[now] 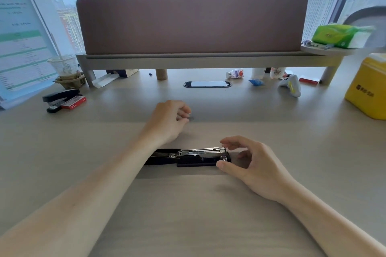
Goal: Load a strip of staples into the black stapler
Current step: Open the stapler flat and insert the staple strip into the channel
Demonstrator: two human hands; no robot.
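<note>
The black stapler (196, 159) lies near the middle of the desk, swung open, its silver magazine facing up. My right hand (248, 162) is at its right end: the thumb presses the black base and the fingertips rest on the tip of the magazine. My left hand (169, 123) hovers farther back with its fingers curled. A small grey strip of staples (191, 118) shows at its fingertips, low against the desk. Whether the fingers pinch it or only touch it is unclear. My left forearm crosses over the stapler's left end and hides part of it.
A second black stapler (59, 98) and a red staple box (73, 103) lie at the left, by a drink cup (63, 67). A yellow box (367, 87), a white controller (291, 85) and another red box (309, 80) stand at the right. A brown divider (192, 25) spans the back.
</note>
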